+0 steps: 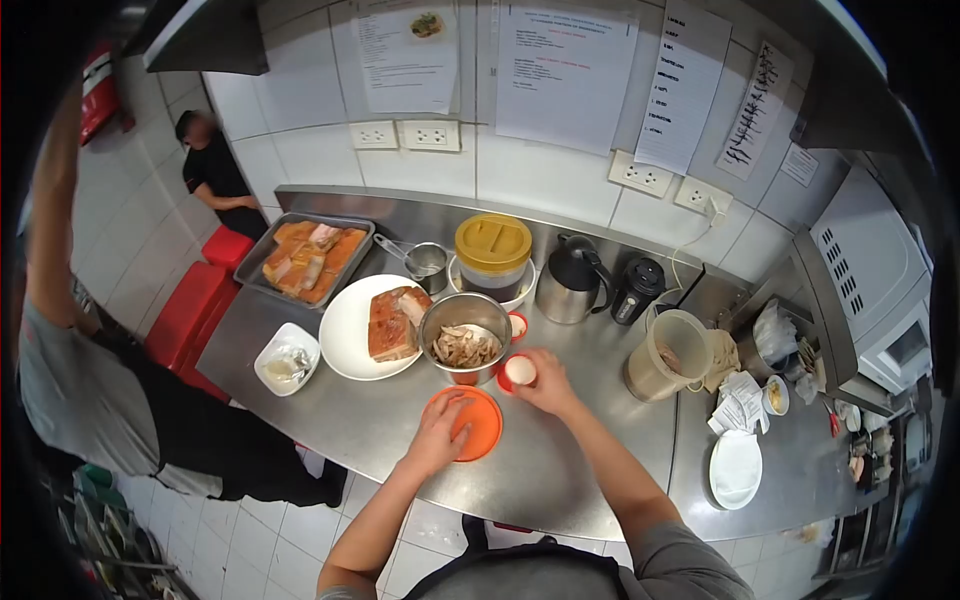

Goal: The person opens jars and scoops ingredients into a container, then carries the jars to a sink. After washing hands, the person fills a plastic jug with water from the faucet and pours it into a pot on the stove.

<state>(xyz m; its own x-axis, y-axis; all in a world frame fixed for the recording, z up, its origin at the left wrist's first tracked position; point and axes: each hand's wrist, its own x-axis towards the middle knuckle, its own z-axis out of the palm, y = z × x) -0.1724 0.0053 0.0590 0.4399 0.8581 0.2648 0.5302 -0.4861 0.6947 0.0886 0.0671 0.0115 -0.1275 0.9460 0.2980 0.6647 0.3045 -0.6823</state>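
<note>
My left hand (438, 437) lies over the left side of a round orange plate or lid (484, 432), its fingers spread. In my right hand (546, 384) is a small red cup (519, 372) with a pale inside, gripped at its right side. Just beyond stands a metal pot (432, 330) with sliced, cooked-looking meat (466, 347) in it. Another small red cup (518, 326) is at the pot's right, partly hidden. Left of the pot, a white plate (345, 335) carries a block of browned meat (393, 325).
At the back are a tray (365, 240) of meat slabs, a saucepan (426, 262), a yellow-lidded container (492, 245) and a steel jug (571, 285). A plastic pitcher (645, 375) stands right; a white dish (285, 360) left. A co-worker (100, 400) stands close on the left.
</note>
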